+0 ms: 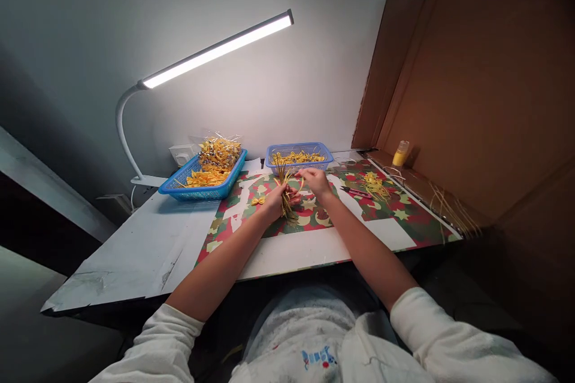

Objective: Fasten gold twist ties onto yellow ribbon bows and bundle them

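Observation:
My left hand (275, 200) is closed round a bundle of thin gold strands (286, 210), which stands roughly upright over the patterned sheet. Just right of the bundle, my right hand (314, 182) has its fingertips pinched on a thin yellow ribbon (302, 184). A small yellow bow (257, 201) lies on the sheet, left of my left hand. Behind my hands is a light blue basket (330, 158) with yellow ribbon pieces in it. To the left, a blue basket (202, 192) holds many yellow bows and a clear plastic bag of them.
A white lamp (128, 137) arches over the table (135, 251). Pink-handled scissors (359, 192) and a pile of yellow strands (376, 185) lie at right. A small yellow bottle (399, 155) and loose gold strands (451, 206) sit beside tall cardboard (485, 84).

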Motion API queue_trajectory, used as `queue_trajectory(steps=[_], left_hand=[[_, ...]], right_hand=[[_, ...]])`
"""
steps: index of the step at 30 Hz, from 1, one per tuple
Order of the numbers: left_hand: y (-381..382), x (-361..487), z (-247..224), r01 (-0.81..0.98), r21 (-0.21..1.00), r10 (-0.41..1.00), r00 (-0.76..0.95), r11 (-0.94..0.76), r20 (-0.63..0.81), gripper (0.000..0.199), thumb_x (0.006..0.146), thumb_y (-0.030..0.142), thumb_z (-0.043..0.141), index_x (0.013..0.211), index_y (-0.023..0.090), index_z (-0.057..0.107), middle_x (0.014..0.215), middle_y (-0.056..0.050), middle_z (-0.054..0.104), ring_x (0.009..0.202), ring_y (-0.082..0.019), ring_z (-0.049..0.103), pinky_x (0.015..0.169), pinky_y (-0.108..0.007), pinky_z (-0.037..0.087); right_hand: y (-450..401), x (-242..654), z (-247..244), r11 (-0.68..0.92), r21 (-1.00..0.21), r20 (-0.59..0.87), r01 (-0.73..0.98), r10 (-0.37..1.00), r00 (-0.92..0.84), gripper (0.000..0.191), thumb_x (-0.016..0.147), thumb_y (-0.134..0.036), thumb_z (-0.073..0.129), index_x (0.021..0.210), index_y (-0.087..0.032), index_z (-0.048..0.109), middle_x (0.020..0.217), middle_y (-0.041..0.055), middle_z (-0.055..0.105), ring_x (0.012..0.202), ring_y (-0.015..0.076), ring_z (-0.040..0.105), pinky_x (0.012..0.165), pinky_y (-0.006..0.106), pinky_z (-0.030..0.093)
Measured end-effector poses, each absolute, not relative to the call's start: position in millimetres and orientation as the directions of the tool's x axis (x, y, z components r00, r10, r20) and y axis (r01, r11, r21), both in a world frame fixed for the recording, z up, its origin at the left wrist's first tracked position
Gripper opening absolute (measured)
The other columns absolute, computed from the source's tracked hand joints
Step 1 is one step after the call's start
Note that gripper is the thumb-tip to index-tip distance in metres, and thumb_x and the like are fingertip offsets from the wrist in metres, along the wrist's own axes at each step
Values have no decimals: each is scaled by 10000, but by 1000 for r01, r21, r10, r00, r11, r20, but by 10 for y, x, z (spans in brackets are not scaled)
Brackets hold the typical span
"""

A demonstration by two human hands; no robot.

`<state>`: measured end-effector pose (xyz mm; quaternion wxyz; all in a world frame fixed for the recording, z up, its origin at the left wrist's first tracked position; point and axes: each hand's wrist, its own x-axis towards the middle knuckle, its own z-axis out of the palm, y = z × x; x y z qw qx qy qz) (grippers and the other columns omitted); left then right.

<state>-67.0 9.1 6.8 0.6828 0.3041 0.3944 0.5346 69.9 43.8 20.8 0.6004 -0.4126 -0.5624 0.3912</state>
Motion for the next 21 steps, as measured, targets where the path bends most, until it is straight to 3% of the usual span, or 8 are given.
queue_trajectory(steps=[2, 6, 10, 14, 21], left_hand=[[101, -662, 66, -518, 820, 970, 123, 242, -209, 218, 943, 240, 498, 745, 151, 512, 633, -19, 599, 576, -127, 643, 620, -259, 579], [101, -631, 45, -503, 826, 966, 104, 256, -236, 172, 935, 212, 497, 784, 143, 539, 597, -27, 596, 595, -159, 660, 623, -290, 590], [96, -627, 19, -469, 847, 968, 149, 249, -202, 152, 955, 191, 456, 843, 137, 544, 612, -15, 600, 486, -106, 586, 553, -244, 557], [97, -668, -15, -444, 860, 965, 185, 251, -187, 96, 922, 216, 544, 861, 143, 537, 571, 19, 552, 431, -83, 514, 455, -197, 483], [165, -750, -103, -451, 885, 970, 243, 116, -3, 346, 767, 324, 765, 774, 179, 450, 534, 99, 379, 413, -34, 349, 401, -135, 324]], right_hand=[[366, 537, 105, 310, -950, 310, 41, 951, -11, 231, 699, -381, 605, 594, -175, 620, 624, 6, 633, 653, 148, 573, 607, 249, 449], [302, 432, 7, 243, -970, 243, 7, 970, 12, 202, 696, -357, 596, 616, -171, 610, 590, -10, 600, 546, 113, 515, 528, 233, 412], [261, 455, 27, 169, -985, 169, -34, 985, -16, 155, 692, -320, 639, 648, -176, 603, 542, -25, 570, 446, 100, 474, 439, 235, 387], [241, 454, 25, 112, -986, 127, -123, 984, -126, 163, 679, -316, 707, 670, -177, 623, 486, -37, 537, 426, 104, 470, 429, 248, 406], [323, 494, 6, -20, -947, 17, -320, 993, -113, 298, 564, -323, 829, 719, -155, 638, 609, -28, 615, 515, 70, 501, 496, 210, 420]])
